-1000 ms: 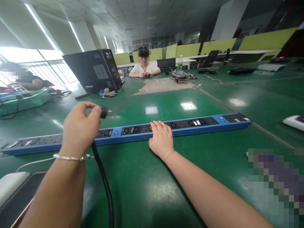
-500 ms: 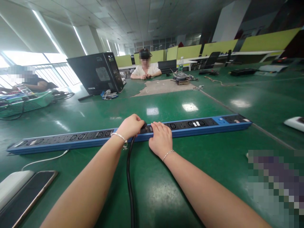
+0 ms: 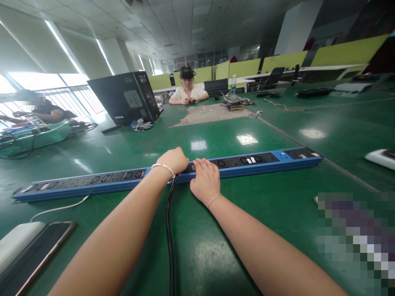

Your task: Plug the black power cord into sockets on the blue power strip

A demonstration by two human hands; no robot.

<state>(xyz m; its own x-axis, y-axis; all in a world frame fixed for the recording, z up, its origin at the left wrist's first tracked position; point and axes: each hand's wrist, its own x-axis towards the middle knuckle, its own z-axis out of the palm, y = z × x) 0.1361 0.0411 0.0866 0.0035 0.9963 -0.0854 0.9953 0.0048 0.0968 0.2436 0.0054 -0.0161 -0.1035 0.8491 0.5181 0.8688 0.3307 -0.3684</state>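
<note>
A long blue power strip with a row of black sockets lies across the green table. My left hand is closed over its middle, gripping the plug end of a black power cord; the plug itself is hidden under the fingers. From there the cord drops toward me between my forearms. Just to the right, my right hand holds the strip, its fingers laid over the top and the thumb side against the near edge.
At the left are a white device with a white cable and a phone. A black computer case, gloves and a green basket stand farther back. One person sits opposite, another at the far left.
My left hand has turned over, so the plug that showed at its fingertips is now covered. My right hand keeps its place on the strip. The view has shifted slightly.
</note>
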